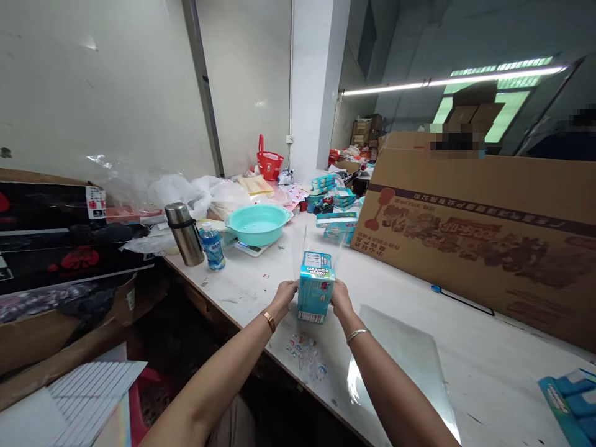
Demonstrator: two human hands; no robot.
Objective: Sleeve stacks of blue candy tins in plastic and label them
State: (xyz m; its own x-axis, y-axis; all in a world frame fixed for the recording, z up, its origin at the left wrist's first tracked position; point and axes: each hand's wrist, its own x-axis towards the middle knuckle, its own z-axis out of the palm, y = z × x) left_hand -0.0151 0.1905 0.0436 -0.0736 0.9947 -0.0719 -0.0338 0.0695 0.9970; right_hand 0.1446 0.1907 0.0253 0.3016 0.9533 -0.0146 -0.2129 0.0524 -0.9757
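Note:
A light-blue printed box (313, 288) with "CARAMELO" on it stands on the table before me, near the front edge. Clear plastic film (333, 245) rises around and behind its top, like a loose bag. My left hand (284, 297) is closed at the box's left side, and my right hand (341, 298) grips the right side. The fingertips of both are partly hidden, so I cannot tell how much film is pinched with the box. A stack of clear plastic sheets or bags (410, 360) lies beside my right forearm.
On the left stand a steel thermos (185, 234), a blue-labelled bottle (212, 247) and a turquoise basin (259, 225) on a scale. More blue boxes (336, 220) lie behind. A large carton (475, 242) walls the right side; a blue package (570, 406) sits at lower right.

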